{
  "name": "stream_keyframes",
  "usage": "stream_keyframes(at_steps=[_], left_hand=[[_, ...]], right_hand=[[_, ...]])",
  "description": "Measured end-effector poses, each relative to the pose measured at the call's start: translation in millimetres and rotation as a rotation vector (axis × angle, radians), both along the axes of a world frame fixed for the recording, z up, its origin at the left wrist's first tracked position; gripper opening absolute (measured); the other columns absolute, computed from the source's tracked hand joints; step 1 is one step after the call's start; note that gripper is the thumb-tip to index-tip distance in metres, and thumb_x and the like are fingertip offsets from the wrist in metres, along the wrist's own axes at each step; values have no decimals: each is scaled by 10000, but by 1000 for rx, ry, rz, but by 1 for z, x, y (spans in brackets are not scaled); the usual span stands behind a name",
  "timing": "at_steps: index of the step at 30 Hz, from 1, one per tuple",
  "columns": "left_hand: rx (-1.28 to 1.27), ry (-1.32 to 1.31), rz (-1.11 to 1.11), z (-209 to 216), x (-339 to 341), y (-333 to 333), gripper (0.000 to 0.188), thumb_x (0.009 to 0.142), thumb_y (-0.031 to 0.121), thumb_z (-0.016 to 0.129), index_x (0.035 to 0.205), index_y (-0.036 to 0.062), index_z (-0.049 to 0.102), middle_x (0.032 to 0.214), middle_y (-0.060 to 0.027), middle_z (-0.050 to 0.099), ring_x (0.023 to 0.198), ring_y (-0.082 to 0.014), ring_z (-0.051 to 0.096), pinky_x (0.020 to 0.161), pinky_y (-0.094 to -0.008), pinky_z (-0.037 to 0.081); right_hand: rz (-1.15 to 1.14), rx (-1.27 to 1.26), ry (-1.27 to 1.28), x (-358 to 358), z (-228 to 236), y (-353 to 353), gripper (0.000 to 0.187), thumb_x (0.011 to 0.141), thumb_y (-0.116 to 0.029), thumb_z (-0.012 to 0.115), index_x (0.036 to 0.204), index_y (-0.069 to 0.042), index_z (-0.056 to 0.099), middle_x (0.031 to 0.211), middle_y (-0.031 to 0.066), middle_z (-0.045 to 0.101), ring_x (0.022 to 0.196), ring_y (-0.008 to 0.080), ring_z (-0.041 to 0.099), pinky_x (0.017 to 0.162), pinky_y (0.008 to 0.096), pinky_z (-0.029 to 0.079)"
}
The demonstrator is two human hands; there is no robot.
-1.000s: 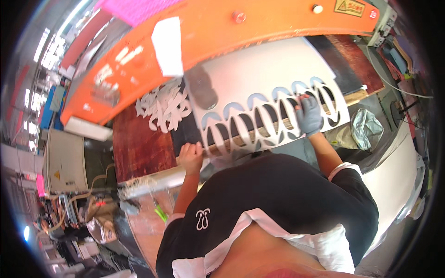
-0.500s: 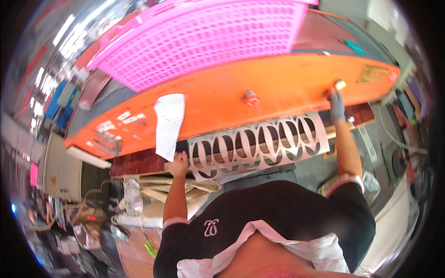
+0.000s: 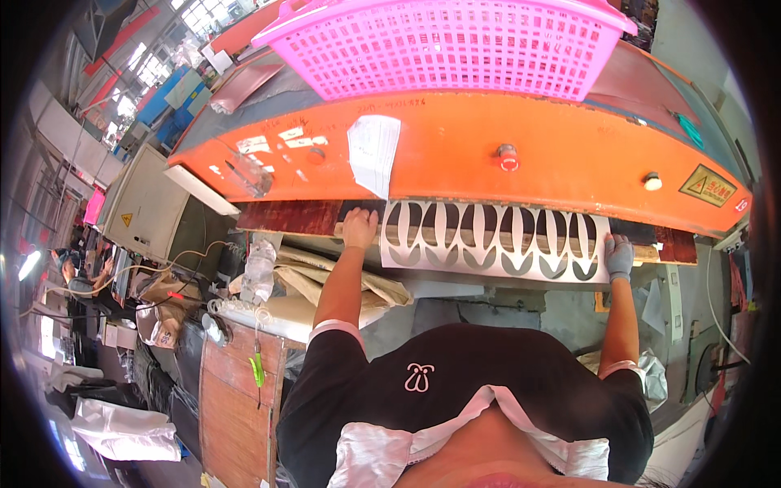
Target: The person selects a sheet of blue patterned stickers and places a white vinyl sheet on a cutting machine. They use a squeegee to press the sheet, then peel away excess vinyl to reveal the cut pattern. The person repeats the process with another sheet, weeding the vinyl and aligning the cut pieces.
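A white sheet with rows of long oval cutouts (image 3: 488, 272) lies along the front of an orange press (image 3: 443, 154), partly over a black board (image 3: 643, 233). Dark board and wood show through its holes. At the sheet's left end, my bare left hand (image 3: 359, 229) has its fingers curled over the board's near edge. My right hand (image 3: 619, 259), in a grey glove, grips the board beside the sheet's right edge. Its fingertips are partly hidden.
A pink plastic basket (image 3: 455, 53) stands on the press. The press front carries a red button (image 3: 508, 158), a white button (image 3: 652, 181) and a hanging paper (image 3: 374, 153). Brown wrapping (image 3: 358, 281) and a small wooden table (image 3: 236, 398) are at lower left.
My right hand has left the white button and come down to the board at the sheet's right end. My left hand stays by the sheet's left end, now curled over the board. The view has shifted.
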State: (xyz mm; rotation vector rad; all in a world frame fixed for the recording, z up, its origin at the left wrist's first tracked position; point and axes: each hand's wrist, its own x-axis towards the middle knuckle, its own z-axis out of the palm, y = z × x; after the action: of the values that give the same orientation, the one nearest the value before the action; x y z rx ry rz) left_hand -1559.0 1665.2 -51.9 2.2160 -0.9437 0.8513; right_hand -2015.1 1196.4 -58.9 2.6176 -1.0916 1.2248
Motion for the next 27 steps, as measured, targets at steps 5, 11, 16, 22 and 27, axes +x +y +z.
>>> stream_keyframes(at_steps=[5, 11, 16, 22, 27], left_hand=[[1, -7, -5, 6, 21, -17, 389, 836, 299, 571, 607, -15, 558, 722, -216, 561, 768, -405, 534, 721, -503, 421], [50, -15, 55, 14, 15, -27, 386, 833, 337, 569, 629, 9, 594, 748, -179, 579, 777, -370, 546, 732, -469, 438], [160, -52, -20, -3, -43, 30, 381, 832, 325, 579, 603, 20, 588, 701, -163, 577, 703, -365, 554, 669, -465, 452], [166, -16, -84, -14, -146, 107, 367, 812, 298, 616, 567, 37, 537, 668, -128, 542, 666, -341, 534, 616, -454, 436], [120, -14, -114, -31, -218, 167, 345, 791, 255, 642, 545, 56, 505, 633, -107, 503, 622, -317, 511, 560, -447, 418]], right_hand=[[15, 210, 61, 10, 8, -23, 365, 886, -341, 443, 916, -44, 654, 949, 203, 618, 909, 389, 573, 828, 478, 434], [-98, 268, 133, 18, 5, -44, 388, 896, -364, 424, 918, -48, 647, 982, 216, 610, 928, 402, 570, 839, 485, 434], [-142, 156, 27, -38, -29, 13, 399, 912, -382, 423, 904, -49, 642, 928, 207, 615, 878, 405, 573, 795, 488, 436], [-344, 282, -254, -107, -41, 112, 400, 894, -408, 440, 1015, -84, 640, 967, 208, 641, 915, 398, 586, 801, 455, 440], [-488, 269, -191, -167, -59, 167, 420, 886, -437, 399, 1027, -123, 640, 964, 206, 645, 919, 398, 590, 791, 456, 439]])
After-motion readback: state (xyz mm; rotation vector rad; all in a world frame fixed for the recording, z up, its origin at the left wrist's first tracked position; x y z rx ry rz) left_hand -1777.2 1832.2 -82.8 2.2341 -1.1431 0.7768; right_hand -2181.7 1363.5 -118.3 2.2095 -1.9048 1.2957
